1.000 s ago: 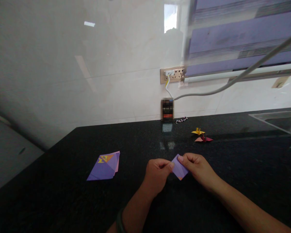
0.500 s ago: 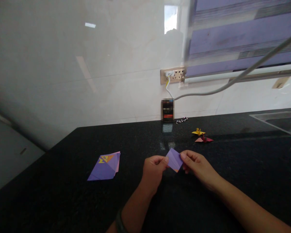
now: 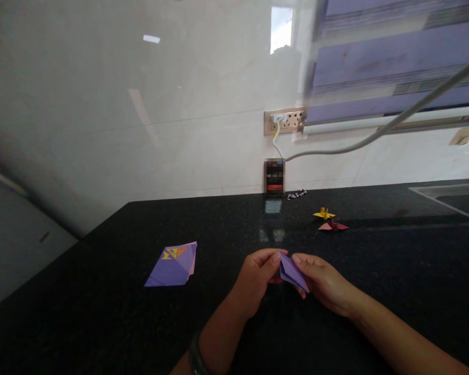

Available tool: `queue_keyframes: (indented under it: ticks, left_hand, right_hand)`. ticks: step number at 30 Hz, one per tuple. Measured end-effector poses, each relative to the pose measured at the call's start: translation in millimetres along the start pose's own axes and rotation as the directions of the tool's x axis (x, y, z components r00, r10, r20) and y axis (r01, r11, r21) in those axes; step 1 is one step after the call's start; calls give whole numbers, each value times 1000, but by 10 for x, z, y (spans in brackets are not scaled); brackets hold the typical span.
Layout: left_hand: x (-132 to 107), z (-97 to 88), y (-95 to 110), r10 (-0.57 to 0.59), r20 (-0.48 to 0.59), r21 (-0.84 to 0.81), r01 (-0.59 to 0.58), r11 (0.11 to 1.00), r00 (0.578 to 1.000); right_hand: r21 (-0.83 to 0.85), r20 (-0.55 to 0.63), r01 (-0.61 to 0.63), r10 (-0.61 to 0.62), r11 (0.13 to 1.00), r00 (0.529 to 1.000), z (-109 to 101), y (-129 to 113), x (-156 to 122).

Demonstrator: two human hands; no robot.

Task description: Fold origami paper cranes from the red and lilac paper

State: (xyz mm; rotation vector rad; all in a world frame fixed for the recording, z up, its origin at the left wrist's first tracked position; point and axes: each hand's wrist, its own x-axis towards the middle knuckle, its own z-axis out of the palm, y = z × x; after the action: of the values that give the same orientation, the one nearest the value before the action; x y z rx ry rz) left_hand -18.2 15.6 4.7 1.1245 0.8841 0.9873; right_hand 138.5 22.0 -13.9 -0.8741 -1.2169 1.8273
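A small folded purple paper (image 3: 291, 272) is held just above the black counter (image 3: 101, 312), low in the middle of the view. My left hand (image 3: 256, 278) pinches its left corner with thumb and forefinger. My right hand (image 3: 324, 281) grips its right side, fingers closed over the fold. The paper is tilted, its long edge running down to the right. A dark band sits on my left wrist.
A stack of purple and pink paper sheets (image 3: 174, 258) lies to the left. A yellow paper crane (image 3: 323, 213) and a red one (image 3: 333, 226) stand at the back right. A small dark box (image 3: 274, 177), beads (image 3: 297, 195), a wall socket (image 3: 284, 121) and a sink edge (image 3: 445, 195) line the wall.
The purple paper has been turned from a flat diamond facing me to a tilted, edge-on fold. Both hands have shifted slightly right and lower.
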Motion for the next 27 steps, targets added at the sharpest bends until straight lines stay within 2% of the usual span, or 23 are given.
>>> queue_keyframes:
  ticks: [8,10,12,15,17,20,21,23,25,27]
  left_hand:
    - [3,1,-7,-16,69,-121,24,992,998]
    - [6,8,-5,-23,53,-128,30,991,998]
    - [12,14,-4,-35,-11,-60,34,998,999]
    - [30,12,-12,-28,-113,98,39,994,993]
    - [49,-3,-27,-14,-169,188,46,981,986]
    - [75,-35,-62,1,-235,290,69,955,972]
    - [80,-43,-74,3,-232,307,70,949,973]
    - [79,-54,-90,1,-189,307,58,950,982]
    - [67,-57,-86,-27,-126,275,61,960,992]
    - [49,-60,-63,-67,-75,232,83,969,995]
  right_hand:
    - [61,-26,-26,28,998,999,6,-14,-3]
    - [53,-31,-25,26,998,999,14,-19,-4]
    - [-24,-20,-20,20,999,1000,19,-22,-5]
    - [-304,-24,32,-41,952,999,15,-37,-19]
    - [-499,-74,127,-189,857,979,6,-55,-43]
    - [-658,-81,274,-428,701,900,-8,-88,-81]
    - [-693,-58,293,-457,658,888,-11,-98,-87]
    - [-750,-20,285,-451,597,893,-12,-111,-84]
    - [-758,-38,240,-409,606,912,-13,-115,-62]
    - [-686,-101,189,-350,702,931,-19,-108,-32]
